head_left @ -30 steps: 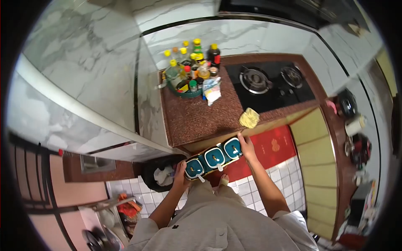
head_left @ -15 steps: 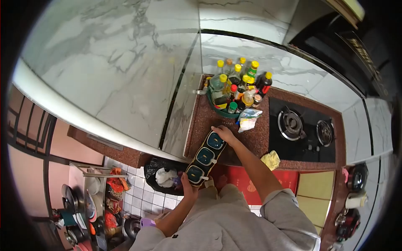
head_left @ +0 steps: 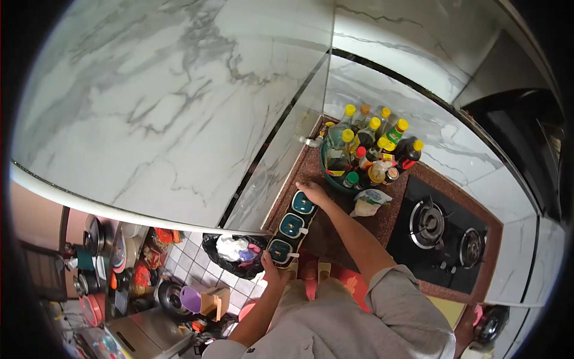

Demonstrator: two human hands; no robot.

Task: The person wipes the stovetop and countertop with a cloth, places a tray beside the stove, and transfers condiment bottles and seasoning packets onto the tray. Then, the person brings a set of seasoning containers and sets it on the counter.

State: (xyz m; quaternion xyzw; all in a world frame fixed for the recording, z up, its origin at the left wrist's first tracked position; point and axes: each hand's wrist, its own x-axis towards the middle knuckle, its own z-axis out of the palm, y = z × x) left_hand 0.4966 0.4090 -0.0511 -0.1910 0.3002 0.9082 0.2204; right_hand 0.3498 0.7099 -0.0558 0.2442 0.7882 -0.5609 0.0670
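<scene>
A long, narrow spice rack (head_left: 277, 239) carries three dark green lidded seasoning jars, among them the middle jar (head_left: 292, 225). White spoon handles stick out beside at least two of them. My right hand (head_left: 313, 192) grips the far end of the rack, over the counter. At the near end, my left hand (head_left: 272, 267) holds the rack by its side, close to my body. Both hands are closed on it, with some fingers hidden beneath or behind.
Sauce bottles stand in a green basin (head_left: 327, 173) at the counter's back corner, beside a white plastic bag (head_left: 371, 202). A gas stove (head_left: 439, 230) lies to the right. Below on the left is a black-lined bin (head_left: 210, 251). A marble-patterned wall panel (head_left: 149, 107) fills the upper left.
My view has turned, so the counter, bottles and stove appear farther right and lower. Both hands keep hold of the rack, which stays near the counter's left edge.
</scene>
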